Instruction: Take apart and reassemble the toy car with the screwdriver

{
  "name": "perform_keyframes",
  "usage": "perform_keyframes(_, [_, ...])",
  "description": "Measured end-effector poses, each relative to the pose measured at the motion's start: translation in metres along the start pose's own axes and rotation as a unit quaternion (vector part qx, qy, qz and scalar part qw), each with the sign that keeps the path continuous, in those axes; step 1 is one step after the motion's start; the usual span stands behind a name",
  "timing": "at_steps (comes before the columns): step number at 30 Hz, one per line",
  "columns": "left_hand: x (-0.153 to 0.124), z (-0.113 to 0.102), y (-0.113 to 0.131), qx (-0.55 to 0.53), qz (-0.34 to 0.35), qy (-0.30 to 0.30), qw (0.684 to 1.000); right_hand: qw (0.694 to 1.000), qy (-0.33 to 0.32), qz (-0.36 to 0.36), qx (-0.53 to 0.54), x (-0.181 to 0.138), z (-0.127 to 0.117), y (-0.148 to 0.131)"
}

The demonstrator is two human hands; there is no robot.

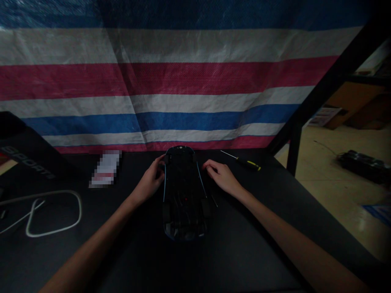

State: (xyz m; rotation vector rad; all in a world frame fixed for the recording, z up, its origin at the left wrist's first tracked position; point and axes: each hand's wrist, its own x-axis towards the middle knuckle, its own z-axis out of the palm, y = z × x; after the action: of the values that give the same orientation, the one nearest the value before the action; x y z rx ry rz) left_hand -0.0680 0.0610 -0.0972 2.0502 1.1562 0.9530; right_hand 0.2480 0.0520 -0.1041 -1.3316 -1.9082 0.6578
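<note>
A dark toy car (185, 183) lies upside down on the black table, its underside and wheels facing up and a thin light-blue line along each side. My left hand (150, 181) rests at the car's left side, with fingers curled against its edge. Just off the right side is my right hand (221, 176), its fingers bent and drawn together; whether something small is between them cannot be made out. Beyond that hand lies a screwdriver (248, 163) with a black and yellow handle. A thin dark rod (214, 200) lies close to the car's right rear.
White cable (55, 235) loops over the table (128, 260) at left, near a blurred-out card or packet (105, 169). A dark object lettered "SPORT" (29, 162) stands at far left. Behind hangs a striped tarp (183, 77); a black frame post (293, 150) rises at right.
</note>
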Motion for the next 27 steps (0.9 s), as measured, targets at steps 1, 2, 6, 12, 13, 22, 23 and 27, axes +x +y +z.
perform_keyframes(1, [0.0, 0.0, 0.0, 0.0, 0.0, 0.0, 1.0, 1.0, 0.0, -0.001, -0.001, 0.0, 0.0, 0.0])
perform_keyframes(2, [0.0, 0.0, 0.0, -0.001, 0.001, -0.001, 1.0, 1.0, 0.0, -0.001, -0.001, 0.0, 0.0, 0.0])
perform_keyframes(6, [0.001, 0.001, 0.0, 0.001, 0.003, 0.003, 1.0, 1.0, 0.001, -0.004, -0.004, 0.0, 0.0, 0.0])
perform_keyframes(12, [0.001, 0.003, 0.003, 0.011, 0.0, 0.011, 1.0, 1.0, 0.001, -0.004, -0.006, -0.001, -0.002, -0.004])
perform_keyframes(13, [0.001, 0.003, 0.004, 0.011, 0.0, 0.011, 1.0, 1.0, 0.001, -0.004, -0.006, -0.001, -0.002, -0.005])
perform_keyframes(22, [0.0, 0.004, 0.015, 0.005, -0.008, 0.012, 1.0, 0.999, -0.009, -0.002, -0.031, -0.004, -0.006, -0.007])
perform_keyframes(23, [0.0, 0.004, 0.017, 0.007, -0.007, 0.014, 1.0, 0.999, -0.01, 0.001, -0.036, -0.005, -0.007, -0.009])
perform_keyframes(27, [-0.001, 0.006, 0.023, 0.005, -0.015, 0.016, 1.0, 0.997, -0.017, 0.018, -0.068, -0.013, -0.007, -0.021])
